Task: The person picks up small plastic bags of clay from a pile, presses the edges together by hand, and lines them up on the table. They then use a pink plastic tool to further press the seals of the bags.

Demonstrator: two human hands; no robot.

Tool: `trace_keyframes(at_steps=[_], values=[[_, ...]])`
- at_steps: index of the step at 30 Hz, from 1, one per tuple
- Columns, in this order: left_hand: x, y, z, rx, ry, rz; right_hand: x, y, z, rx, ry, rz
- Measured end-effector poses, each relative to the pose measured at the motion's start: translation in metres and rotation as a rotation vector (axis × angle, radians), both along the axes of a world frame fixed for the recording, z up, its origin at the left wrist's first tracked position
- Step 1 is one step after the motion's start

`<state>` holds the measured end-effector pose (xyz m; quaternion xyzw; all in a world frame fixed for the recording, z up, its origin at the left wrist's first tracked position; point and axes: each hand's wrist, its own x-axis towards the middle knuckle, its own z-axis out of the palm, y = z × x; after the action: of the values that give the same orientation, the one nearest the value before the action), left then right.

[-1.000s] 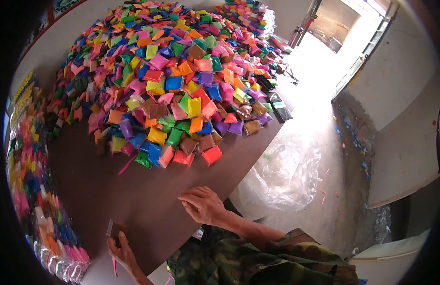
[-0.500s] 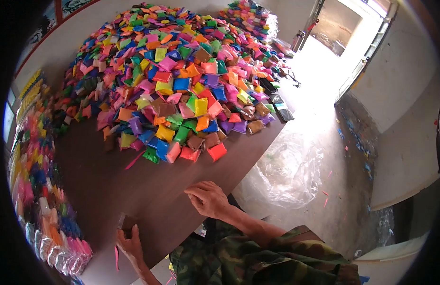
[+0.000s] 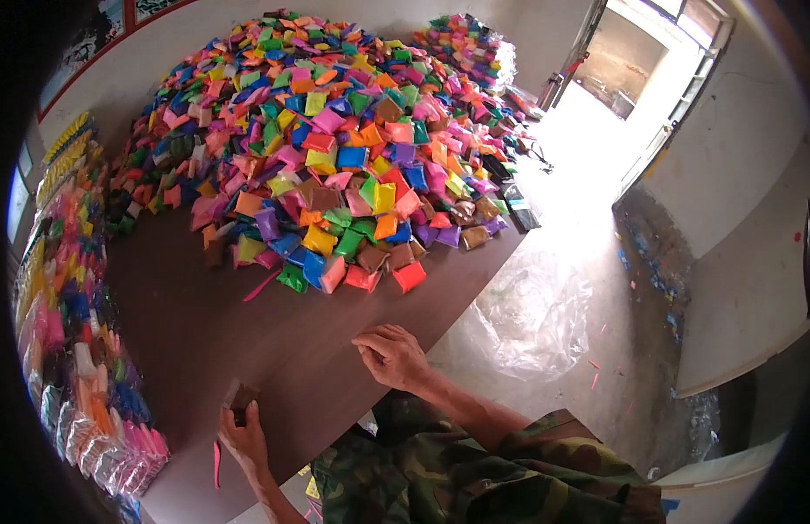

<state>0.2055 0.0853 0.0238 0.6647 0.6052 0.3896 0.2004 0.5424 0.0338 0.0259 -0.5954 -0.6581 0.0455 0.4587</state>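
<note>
My left hand (image 3: 245, 437) is at the lower left of the table, its thumb and fingers closed on a small dark brown packet (image 3: 240, 395). My right hand (image 3: 392, 354) hovers over or rests on the table near its front edge, fingers curled together; whether something small is between the fingertips is hidden. Beyond both hands lies a big heap of small coloured packets (image 3: 353, 157), with a red packet (image 3: 410, 277) at its near edge. A pink strip (image 3: 217, 464) lies beside my left wrist, and another pink strip (image 3: 262, 286) is by the heap.
Stacked clear bags of coloured pieces (image 3: 90, 384) line the left side of the brown table (image 3: 186, 323). A black packet (image 3: 520, 207) sits at the right edge. On the floor are a clear plastic bag (image 3: 532, 319) and scraps. A doorway stands open at the upper right.
The view has shifted slightly. My left hand has moved a little up the table with the brown packet. My right hand remains curled in nearly the same place.
</note>
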Motion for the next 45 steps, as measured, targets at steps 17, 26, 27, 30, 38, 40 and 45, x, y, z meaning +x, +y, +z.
trace_keyframes(at_steps=[17,26,27,30,38,40,45], values=[[-0.002,0.003,-0.002,0.091,-0.047,0.012,-0.004,0.002,0.010,0.012,-0.018,-0.023],[0.001,0.001,0.011,-0.054,-0.248,0.004,-0.002,0.003,0.011,-0.037,-0.035,0.001],[0.004,-0.001,0.017,-0.084,-0.269,0.019,-0.001,0.003,0.010,-0.037,-0.036,0.000],[0.003,0.000,0.012,-0.087,-0.254,0.025,-0.003,0.002,0.011,-0.036,-0.023,-0.010],[0.007,-0.004,0.018,-0.115,-0.134,0.040,-0.002,0.000,0.011,-0.023,-0.009,0.000],[0.005,0.001,0.007,-0.048,-0.059,0.033,0.000,-0.001,0.011,-0.035,-0.008,0.003],[0.008,0.000,0.007,-0.032,-0.047,0.026,0.002,-0.003,0.010,-0.057,0.029,0.017]])
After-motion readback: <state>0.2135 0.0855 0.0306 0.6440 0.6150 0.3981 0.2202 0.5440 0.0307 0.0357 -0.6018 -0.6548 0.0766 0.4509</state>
